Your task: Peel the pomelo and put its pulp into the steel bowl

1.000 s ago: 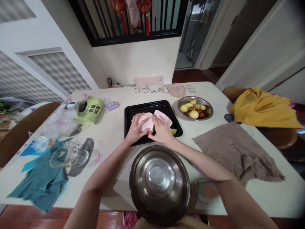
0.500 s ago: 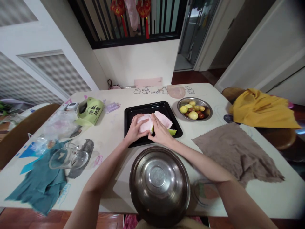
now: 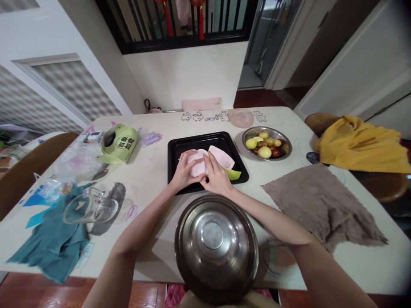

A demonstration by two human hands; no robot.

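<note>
A: Where is the pale pink fruit [image 3: 198,167]?

B: In the black tray [image 3: 177,148], near the middle, between the person's two hands.

A: And how does the left hand [image 3: 185,172] sit?

B: Curved over the left side of the fruit, fingers bent along its top and the thumb set apart from them across its front, so the fruit is clasped between. A ring shows on one finger.

A: The right hand [image 3: 217,176]?

B: Its fingers lie close together, bent, with the tips on the fruit's right side; the thumb reaches the near edge, close to the left thumb. What lies under that palm cannot be told.

A: What else is in the tray?

B: A pale pink slab [image 3: 222,156] just beyond the right hand, and a green piece [image 3: 233,174] beside it. On the bench [image 3: 150,169], a steel bowl of fruit [image 3: 287,150] stands to the right.
</note>
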